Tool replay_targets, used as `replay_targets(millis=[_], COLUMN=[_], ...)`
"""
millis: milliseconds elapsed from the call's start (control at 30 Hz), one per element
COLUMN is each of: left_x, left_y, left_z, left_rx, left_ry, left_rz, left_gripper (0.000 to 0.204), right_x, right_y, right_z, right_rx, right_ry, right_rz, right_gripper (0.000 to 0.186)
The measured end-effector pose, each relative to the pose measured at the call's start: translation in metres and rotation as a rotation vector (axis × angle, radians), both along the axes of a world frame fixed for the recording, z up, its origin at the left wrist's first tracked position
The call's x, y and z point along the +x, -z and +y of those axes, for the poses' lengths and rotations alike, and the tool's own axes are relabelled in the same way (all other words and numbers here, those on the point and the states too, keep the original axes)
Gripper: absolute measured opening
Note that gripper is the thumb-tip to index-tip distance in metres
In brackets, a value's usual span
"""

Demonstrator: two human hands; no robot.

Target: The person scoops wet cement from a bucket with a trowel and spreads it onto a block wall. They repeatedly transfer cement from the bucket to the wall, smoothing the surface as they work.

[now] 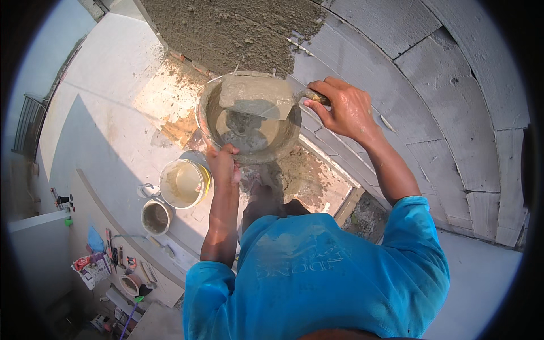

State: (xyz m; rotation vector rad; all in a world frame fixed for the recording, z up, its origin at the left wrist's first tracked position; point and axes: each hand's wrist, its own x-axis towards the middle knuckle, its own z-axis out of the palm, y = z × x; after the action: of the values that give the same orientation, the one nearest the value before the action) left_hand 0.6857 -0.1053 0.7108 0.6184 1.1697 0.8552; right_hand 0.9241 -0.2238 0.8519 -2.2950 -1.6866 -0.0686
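Note:
My left hand point(224, 161) grips the near rim of a round, mortar-smeared basin point(290, 140), its fingers closed over the edge. Thin grey wet mortar and a darker lump show inside. My right hand point(347, 109) is wrapped around the handle of a trowel point(256, 97). The trowel's broad rectangular blade is coated in wet mortar and lies over the far part of the basin, hiding some of what is inside. Just beyond the basin, rough wet mortar point(226, 34) covers part of the wall of grey blocks point(430, 85).
Left of my forearm stand a white bucket point(164, 182) with cloudy liquid and a smaller pail point(155, 217). Spilled mortar point(303, 173) lies on the boards below the basin. Assorted tools and a bag point(95, 271) lie at lower left, beyond a low ledge point(122, 218).

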Motion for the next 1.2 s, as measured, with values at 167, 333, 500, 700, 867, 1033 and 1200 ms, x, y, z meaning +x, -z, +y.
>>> replay_targets(millis=[167,333,500,700,867,1033,1200], left_x=[-0.010,-0.013,-0.019,0.030,0.035,0.007,0.007], left_y=[0.005,0.014,0.013,0.019,-0.005,-0.002,0.009], left_z=[0.010,0.022,0.047,0.048,0.069,0.089,0.085], left_rx=[0.057,0.034,0.129,0.249,0.082,0.057,0.120], left_ry=[0.003,0.081,0.067,0.087,0.070,0.071,0.157], left_rz=[0.071,0.025,0.076,-0.014,-0.090,-0.041,-0.107], left_gripper=[0.036,0.037,0.038,0.030,0.031,0.038,0.033], right_x=[0.085,0.175,0.111,0.002,0.013,0.032,0.132], right_y=[-0.068,-0.118,-0.091,0.045,0.040,-0.085,-0.121], right_z=[0.086,0.095,0.061,0.068,0.066,0.110,0.170], right_rx=[-0.363,0.290,0.127,-0.548,-0.039,0.046,-0.171], right_ry=[-0.136,0.282,0.093,0.028,0.095,-0.074,-0.072], right_rz=[0.650,0.544,0.080,0.147,-0.181,0.162,0.974], right_gripper=[0.033,0.039,0.050,0.036,0.032,0.032,0.031])
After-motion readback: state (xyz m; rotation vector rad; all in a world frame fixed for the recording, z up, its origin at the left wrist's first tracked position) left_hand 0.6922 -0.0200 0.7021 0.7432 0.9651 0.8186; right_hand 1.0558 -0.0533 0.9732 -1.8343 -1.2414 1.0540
